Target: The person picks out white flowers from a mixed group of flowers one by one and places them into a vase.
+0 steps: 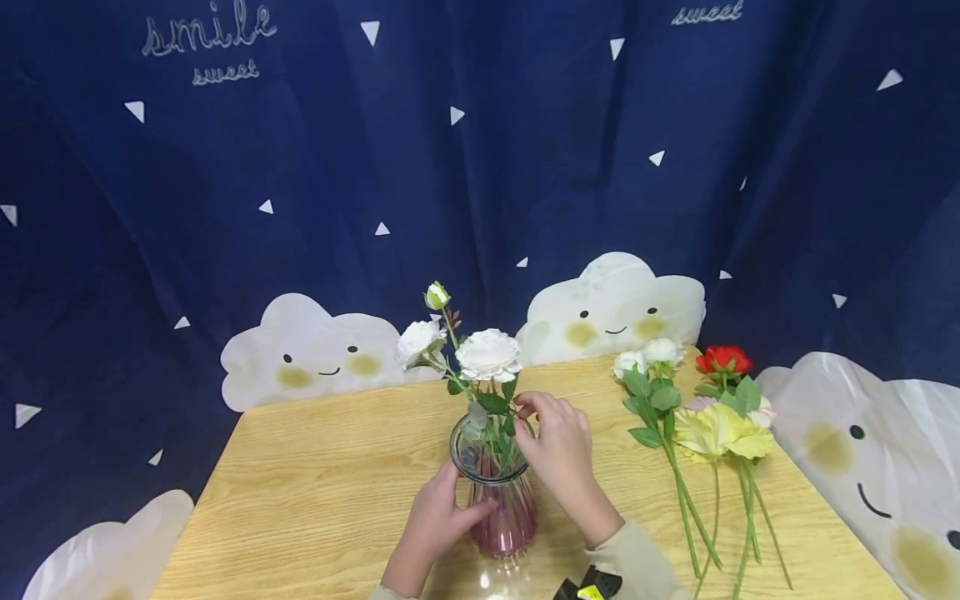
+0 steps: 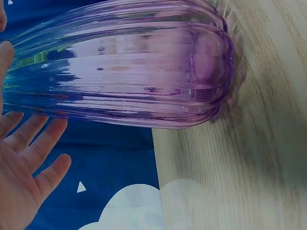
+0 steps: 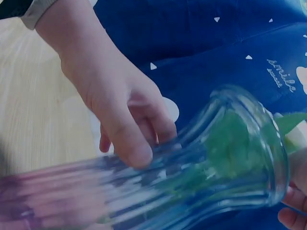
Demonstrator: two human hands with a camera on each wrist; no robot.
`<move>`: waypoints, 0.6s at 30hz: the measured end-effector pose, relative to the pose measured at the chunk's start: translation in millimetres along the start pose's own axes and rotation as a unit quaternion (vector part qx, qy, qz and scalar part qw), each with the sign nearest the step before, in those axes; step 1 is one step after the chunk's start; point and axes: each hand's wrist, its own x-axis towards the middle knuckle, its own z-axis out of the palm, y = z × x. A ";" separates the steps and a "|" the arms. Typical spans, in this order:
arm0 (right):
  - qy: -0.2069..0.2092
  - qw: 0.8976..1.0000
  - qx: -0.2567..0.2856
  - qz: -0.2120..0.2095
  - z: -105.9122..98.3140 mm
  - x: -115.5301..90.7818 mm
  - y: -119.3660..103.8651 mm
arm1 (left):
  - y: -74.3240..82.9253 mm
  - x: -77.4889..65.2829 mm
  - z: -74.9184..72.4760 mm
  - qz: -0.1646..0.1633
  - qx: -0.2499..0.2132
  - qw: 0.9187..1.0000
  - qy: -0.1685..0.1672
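A ribbed glass vase [image 1: 504, 508], pink below and bluish clear above, stands upright on the table. White artificial flowers [image 1: 489, 356] with green leaves and a bud [image 1: 437, 295] rise from its mouth. My left hand [image 1: 435, 521] holds the vase from the left, its thumb across the front. The right wrist view also shows that left hand [image 3: 115, 105], thumb on the glass. At the rim's right side, my right hand [image 1: 558, 442] bends its thumb and index finger around a leafy stem of a white flower; the exact contact is partly hidden. The left wrist view shows the vase's pink base [image 2: 211, 62].
Right of the vase lie loose artificial flowers: white ones [image 1: 660, 354], a red one [image 1: 723, 360] and a yellow one [image 1: 720, 432], their green stems [image 1: 693, 517] pointing towards me. The wooden table [image 1: 315, 483] ends at a dark blue curtain [image 1: 315, 150] with cloud prints.
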 end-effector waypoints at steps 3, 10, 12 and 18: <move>0.001 1.000 -0.001 0.010 -0.8 0.6 6.1 | -0.1 -0.1 0.0 -0.003 0.001 1.000 -0.004; -0.010 0.999 -0.005 0.037 -4.0 2.0 21.6 | 0.7 0.2 -0.4 -0.011 -0.002 1.000 -0.011; -0.016 0.999 -0.006 0.049 -5.5 2.2 27.1 | 0.8 0.2 -0.4 -0.015 -0.006 1.000 -0.014; -0.031 0.996 -0.022 0.082 -8.5 1.4 47.7 | 0.7 -0.3 -0.4 -0.016 -0.007 1.000 -0.018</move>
